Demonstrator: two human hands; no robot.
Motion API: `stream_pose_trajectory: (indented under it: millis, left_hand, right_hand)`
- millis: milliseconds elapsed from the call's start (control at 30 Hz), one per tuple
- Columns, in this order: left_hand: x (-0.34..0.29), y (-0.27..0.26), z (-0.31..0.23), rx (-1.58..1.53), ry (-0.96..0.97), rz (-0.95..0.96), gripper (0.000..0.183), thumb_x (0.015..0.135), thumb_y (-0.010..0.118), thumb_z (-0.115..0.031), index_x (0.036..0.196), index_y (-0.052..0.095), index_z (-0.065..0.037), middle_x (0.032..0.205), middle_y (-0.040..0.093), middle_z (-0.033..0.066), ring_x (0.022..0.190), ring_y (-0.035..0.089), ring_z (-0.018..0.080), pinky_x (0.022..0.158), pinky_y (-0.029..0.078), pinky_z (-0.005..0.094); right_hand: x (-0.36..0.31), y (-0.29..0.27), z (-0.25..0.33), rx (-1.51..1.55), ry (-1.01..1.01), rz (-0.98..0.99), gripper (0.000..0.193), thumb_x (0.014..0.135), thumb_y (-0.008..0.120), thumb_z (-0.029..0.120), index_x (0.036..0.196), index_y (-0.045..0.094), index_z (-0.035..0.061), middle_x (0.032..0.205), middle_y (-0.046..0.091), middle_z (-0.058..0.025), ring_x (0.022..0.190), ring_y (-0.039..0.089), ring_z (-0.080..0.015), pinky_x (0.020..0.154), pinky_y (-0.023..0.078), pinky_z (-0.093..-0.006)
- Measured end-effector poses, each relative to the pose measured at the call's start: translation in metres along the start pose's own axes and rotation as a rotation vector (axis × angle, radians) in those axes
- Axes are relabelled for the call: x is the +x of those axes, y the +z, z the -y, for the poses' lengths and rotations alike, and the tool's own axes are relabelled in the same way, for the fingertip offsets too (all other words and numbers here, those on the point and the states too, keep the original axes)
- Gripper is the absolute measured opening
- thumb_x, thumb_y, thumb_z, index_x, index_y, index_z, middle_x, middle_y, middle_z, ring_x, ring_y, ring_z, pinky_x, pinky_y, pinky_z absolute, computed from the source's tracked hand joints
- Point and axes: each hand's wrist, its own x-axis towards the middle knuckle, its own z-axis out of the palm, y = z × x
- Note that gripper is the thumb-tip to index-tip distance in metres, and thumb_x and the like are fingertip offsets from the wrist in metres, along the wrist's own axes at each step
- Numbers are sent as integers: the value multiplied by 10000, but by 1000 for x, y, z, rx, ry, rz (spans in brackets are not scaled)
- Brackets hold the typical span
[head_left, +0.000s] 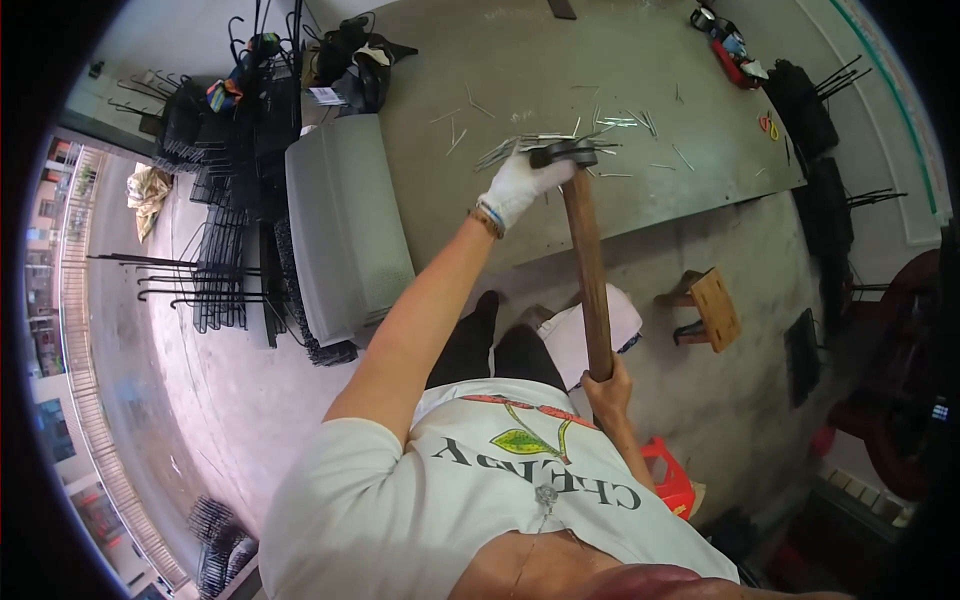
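A long-handled hammer [590,270] with a wooden shaft and dark metal head stretches between my hands. In a white glove, my left hand [520,188] is closed at its head, over the table's near edge. My bare right hand [608,390] grips the lower end of the shaft, close to my body. Just behind the hammer head, thin metal rods [500,150] lie in a loose bunch; whether my glove touches them cannot be made out. Shorter silvery metal pieces [640,120] are scattered on the grey-green table [460,60].
A grey rounded box-like panel [350,220] stands against the table's left side, beside racks of black hooked rods [215,240]. A small wooden stool [715,308] is on the floor at right. Scissors [768,126] lie near the right table edge. A red bag [668,475] sits beside me.
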Motion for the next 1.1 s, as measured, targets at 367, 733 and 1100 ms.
stream_pose_trajectory:
  millis: [367, 733, 1100]
  left_hand:
    - [162, 14, 33, 27, -50, -159, 437, 871, 556, -405, 941, 648, 16, 888, 659, 56, 830, 569, 123, 750, 457, 277]
    - [442, 33, 94, 659, -249, -501, 519, 873, 471, -506, 810, 597, -6, 613, 570, 97, 498, 541, 204, 478, 455, 348]
    - [566, 140, 57, 973, -854, 626, 888, 656, 661, -650, 1136, 540, 88, 1125, 576, 180, 947, 577, 248, 820, 473, 364]
  right_hand:
    - [105, -31, 2, -134, -11, -19, 466, 630, 667, 87, 1073, 533, 28, 820, 611, -233, 747, 603, -399, 646, 482, -429]
    - [309, -131, -74, -155, 31, 156, 477, 612, 689, 76, 1061, 529, 38, 842, 601, -237, 772, 589, -410, 633, 481, -450]
    - [442, -175, -102, -217, 7, 108, 494, 597, 688, 58, 1063, 537, -5, 852, 607, -227, 785, 592, -401, 673, 484, -420]
